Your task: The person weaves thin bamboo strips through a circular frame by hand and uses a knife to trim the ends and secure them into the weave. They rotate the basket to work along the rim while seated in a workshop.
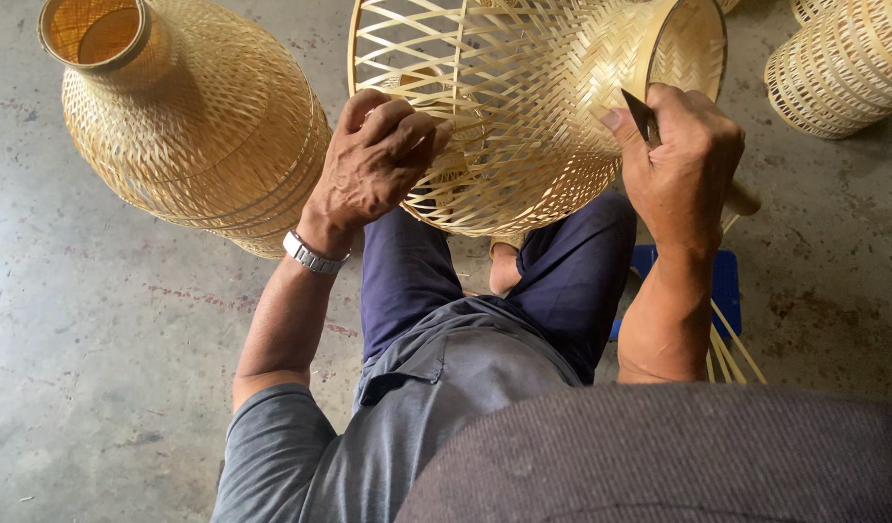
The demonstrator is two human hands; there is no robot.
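From the head camera, the woven basket [523, 107] rests on the person's lap, its top cut off. The left hand [373, 160] curls tight on its strips. The right hand [683, 160] grips a dark blade [642, 118] beside the basket's narrow neck; the handle is mostly hidden.

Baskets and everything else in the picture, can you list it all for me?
Woven bamboo basket: one, pale yellow, on the person's lap, unfinished open weave.
Finished bamboo baskets: two, tan, one far left, one top right, on the floor.
Knife: one, dark blade, in the right hand.
Loose bamboo strips: a few, pale, by the right forearm.
Stool: one, blue, under the person.
Floor: grey concrete.
Wristwatch: one, silver, left wrist.
Left hand: fingers gripping the basket's weave.
Right hand: closed on the knife.
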